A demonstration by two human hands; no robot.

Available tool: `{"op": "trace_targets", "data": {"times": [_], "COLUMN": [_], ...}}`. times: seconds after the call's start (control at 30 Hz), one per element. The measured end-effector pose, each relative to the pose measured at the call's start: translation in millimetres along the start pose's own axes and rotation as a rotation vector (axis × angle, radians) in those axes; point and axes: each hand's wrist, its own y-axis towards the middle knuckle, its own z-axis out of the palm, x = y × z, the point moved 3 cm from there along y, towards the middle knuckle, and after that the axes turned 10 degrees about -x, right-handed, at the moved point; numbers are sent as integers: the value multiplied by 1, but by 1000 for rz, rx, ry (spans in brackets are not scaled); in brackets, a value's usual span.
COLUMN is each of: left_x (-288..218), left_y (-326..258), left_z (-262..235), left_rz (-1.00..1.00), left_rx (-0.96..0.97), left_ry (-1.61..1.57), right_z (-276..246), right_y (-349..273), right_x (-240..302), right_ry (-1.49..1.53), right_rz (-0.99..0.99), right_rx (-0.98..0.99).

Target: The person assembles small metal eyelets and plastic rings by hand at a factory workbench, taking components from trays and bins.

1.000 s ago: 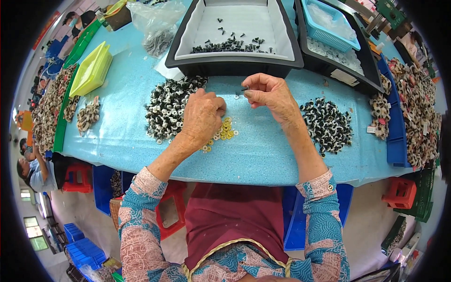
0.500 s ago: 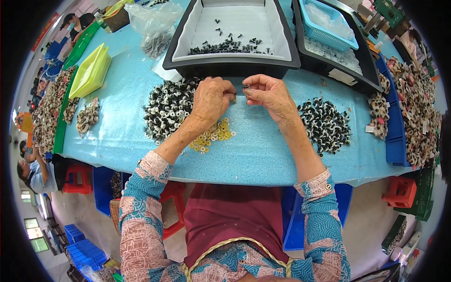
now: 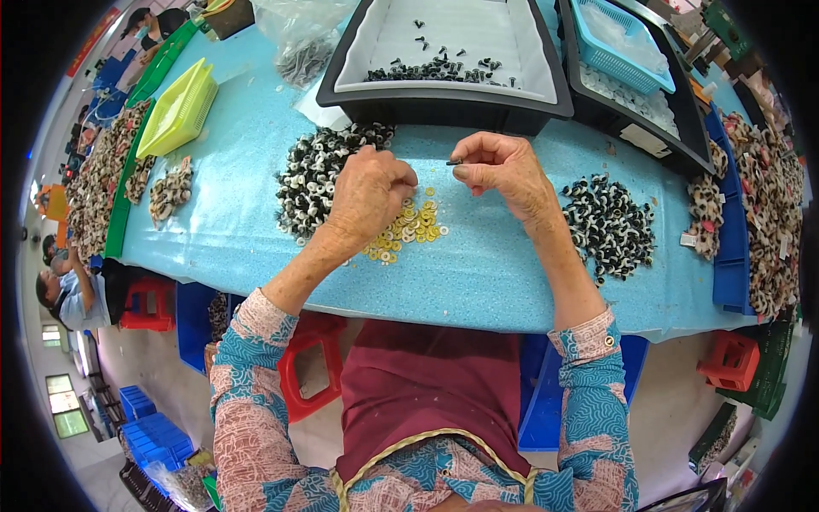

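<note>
Between the thumb and fingertips of my right hand (image 3: 505, 169) is a small black stemmed peg (image 3: 455, 162), its shaft pointing left. My left hand (image 3: 368, 194) hovers at the upper left of a loose pile of yellow washers (image 3: 414, 224). Its fingers are bent together, and whatever lies in them is hidden. Left of that hand spreads a heap of black pegs with white rings (image 3: 300, 183). A second black-and-white heap (image 3: 607, 226) lies right of my right forearm. Similar black pegs (image 3: 444, 68) lie loose in the white-lined black tray (image 3: 444, 107) ahead.
At the back right, a light blue basket (image 3: 627, 64) sits on a black bin (image 3: 653, 141) of clear pieces. A yellow-green basket (image 3: 183, 111) stands at left. Furry brown-and-white pieces (image 3: 107, 175) crowd both sides. A clear plastic bag (image 3: 303, 38) lies behind the left heap.
My left hand has drawn back from the right hand and down to the yellow washers. My right hand keeps its pinch on the peg. The whole view has shifted slightly.
</note>
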Motion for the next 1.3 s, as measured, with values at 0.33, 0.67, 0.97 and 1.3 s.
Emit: {"op": "trace_targets", "data": {"times": [0.33, 0.67, 0.97, 1.3], "left_x": [10, -3, 2, 3], "left_y": [-10, -4, -13, 2], "left_z": [15, 18, 19, -1], "left_rz": [-96, -75, 84, -99], "left_rx": [37, -26, -64, -48], "left_ry": [34, 30, 136, -96], "right_z": [12, 8, 14, -3], "right_y": [6, -9, 9, 4], "right_x": [-22, 1, -16, 3], "right_ry": [164, 168, 226, 154], "right_rz": [-74, -34, -176, -48], "right_rx": [144, 89, 181, 53]}}
